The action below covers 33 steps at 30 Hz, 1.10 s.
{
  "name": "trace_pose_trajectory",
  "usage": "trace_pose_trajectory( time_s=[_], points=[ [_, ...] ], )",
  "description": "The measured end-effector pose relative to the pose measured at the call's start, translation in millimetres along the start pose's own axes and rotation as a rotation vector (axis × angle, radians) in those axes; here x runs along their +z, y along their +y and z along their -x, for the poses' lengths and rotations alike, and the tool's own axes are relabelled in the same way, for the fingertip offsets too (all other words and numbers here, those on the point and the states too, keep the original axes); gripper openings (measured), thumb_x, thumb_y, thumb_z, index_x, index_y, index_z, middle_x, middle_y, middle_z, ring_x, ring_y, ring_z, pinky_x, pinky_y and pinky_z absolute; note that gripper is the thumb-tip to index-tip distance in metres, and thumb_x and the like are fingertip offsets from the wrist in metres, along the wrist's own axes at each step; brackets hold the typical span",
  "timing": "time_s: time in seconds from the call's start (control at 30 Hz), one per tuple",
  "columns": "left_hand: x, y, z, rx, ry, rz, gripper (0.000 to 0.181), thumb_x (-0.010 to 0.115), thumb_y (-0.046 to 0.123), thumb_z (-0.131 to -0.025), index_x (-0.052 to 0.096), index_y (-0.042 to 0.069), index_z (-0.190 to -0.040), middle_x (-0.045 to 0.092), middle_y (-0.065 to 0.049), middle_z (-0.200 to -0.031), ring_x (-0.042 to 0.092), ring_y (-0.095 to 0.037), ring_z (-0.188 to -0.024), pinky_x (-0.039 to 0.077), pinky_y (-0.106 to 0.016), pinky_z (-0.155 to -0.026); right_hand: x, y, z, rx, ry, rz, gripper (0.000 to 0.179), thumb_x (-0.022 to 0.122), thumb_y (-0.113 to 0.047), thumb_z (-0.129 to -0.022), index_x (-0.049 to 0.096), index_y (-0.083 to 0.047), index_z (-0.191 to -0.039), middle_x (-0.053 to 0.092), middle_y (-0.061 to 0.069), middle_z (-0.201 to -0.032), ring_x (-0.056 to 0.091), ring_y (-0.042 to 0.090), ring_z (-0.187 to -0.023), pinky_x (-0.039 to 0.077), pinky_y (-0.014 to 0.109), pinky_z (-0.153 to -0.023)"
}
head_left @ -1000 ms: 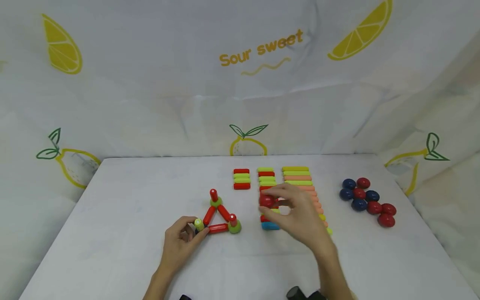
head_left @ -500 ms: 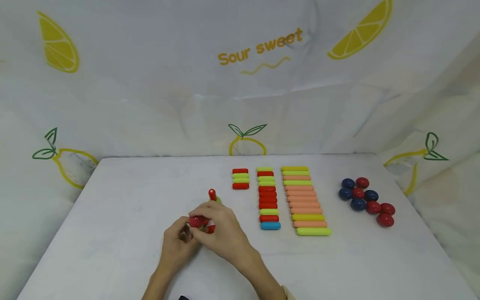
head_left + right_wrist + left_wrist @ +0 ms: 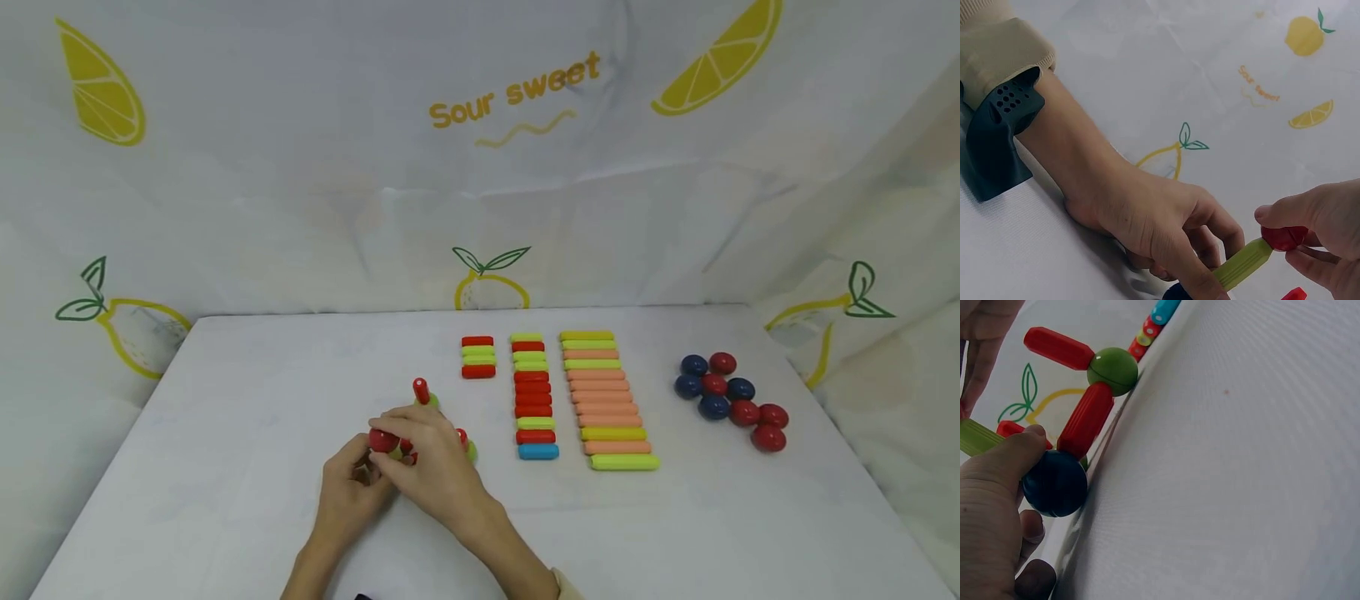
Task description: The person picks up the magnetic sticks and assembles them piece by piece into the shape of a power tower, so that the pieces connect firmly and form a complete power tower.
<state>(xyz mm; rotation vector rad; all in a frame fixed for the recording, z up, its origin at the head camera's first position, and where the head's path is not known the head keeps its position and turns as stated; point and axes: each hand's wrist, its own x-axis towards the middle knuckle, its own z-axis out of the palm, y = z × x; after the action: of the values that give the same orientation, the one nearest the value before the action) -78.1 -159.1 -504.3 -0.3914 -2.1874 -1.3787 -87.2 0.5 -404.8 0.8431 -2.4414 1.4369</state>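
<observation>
A three-cornered frame of red rods [image 3: 1086, 420] and balls stands on the table, partly hidden by the hands. My left hand [image 3: 351, 483] grips the dark blue ball [image 3: 1055, 484] at its near left corner, the thumb lying by the foot of a yellow-green rod [image 3: 1244, 265]. On that rod's top end sits a red ball [image 3: 1284, 237], pinched between the thumb and fingers of my right hand [image 3: 438, 471]. Green balls [image 3: 1113, 370] form the other corners, each bearing an upright red rod, such as the far one [image 3: 421, 390].
Right of the frame lie a short stack of red and yellow-green rods [image 3: 478, 357], a longer column ending in a blue rod [image 3: 538, 452], and a column of long orange and yellow rods [image 3: 603, 397]. Several red and blue balls [image 3: 745, 412] cluster at the far right.
My right hand has carried the red ball leftward from beside the rod columns onto the yellow-green rod. My left hand has stayed at the blue ball.
</observation>
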Motion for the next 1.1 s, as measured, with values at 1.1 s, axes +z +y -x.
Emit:
trace_pose_trajectory(
  time_s=[1.1],
  points=[
    [4.0, 4.0, 0.6, -0.092, -0.009, -0.034, 0.039, 0.089, -0.004, -0.069, 0.067, 0.017, -0.094, 0.050, 0.001, -0.064, 0.043, -0.011, -0.052, 0.032, -0.015, -0.043, -203.6, 77.2, 54.4, 0.248, 0.582, 0.347, 0.034, 0.084, -0.001, -0.081, 0.074, 0.002, -0.113, 0.074, 0.008, -0.107, 0.064, 0.005, -0.101, 0.043, -0.002, -0.088]
  ],
)
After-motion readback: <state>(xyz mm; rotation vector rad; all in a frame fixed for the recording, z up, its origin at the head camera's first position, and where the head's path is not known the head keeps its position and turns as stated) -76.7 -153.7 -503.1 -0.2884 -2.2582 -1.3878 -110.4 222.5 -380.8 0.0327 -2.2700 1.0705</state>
